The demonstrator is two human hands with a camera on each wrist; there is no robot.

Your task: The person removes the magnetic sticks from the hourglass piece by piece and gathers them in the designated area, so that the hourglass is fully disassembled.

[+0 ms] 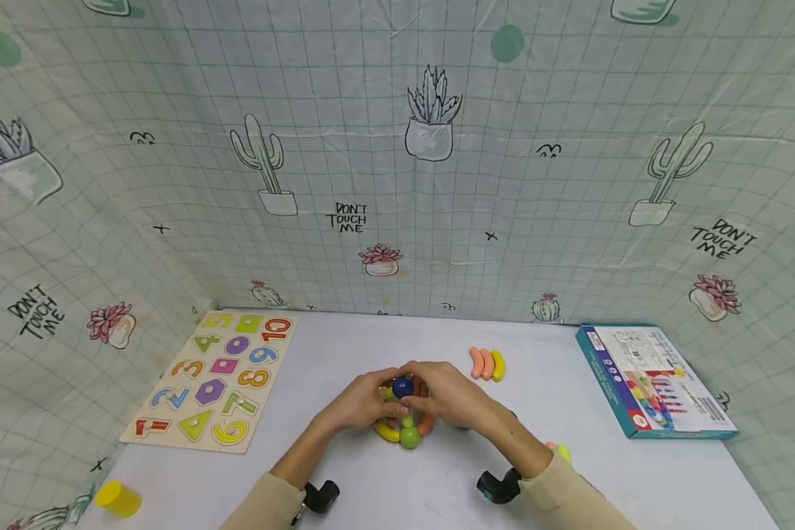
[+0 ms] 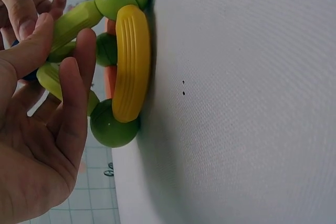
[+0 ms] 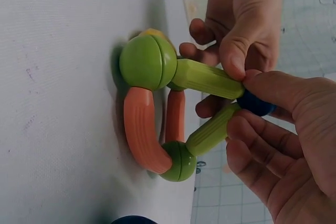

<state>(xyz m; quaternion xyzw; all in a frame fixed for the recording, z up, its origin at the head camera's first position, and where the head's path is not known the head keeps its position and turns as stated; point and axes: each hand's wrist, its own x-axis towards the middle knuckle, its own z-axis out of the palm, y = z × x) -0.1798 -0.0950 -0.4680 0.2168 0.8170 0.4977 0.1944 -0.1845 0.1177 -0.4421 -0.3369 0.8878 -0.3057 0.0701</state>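
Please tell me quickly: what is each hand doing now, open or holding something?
Left hand: closed, holding a light-green stick.
Right hand: closed, pinching the blue ball.

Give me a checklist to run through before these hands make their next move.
1. Right hand pinching the blue ball: ok.
2. Left hand gripping a lime rod: ok.
3. That rod's lower end meeting its green ball: ok.
4. Rod seated in the blue ball: cannot tell; fingers hide the joint.
5. Every curved piece attached: not ok; two orange pieces and a yellow piece lie loose.
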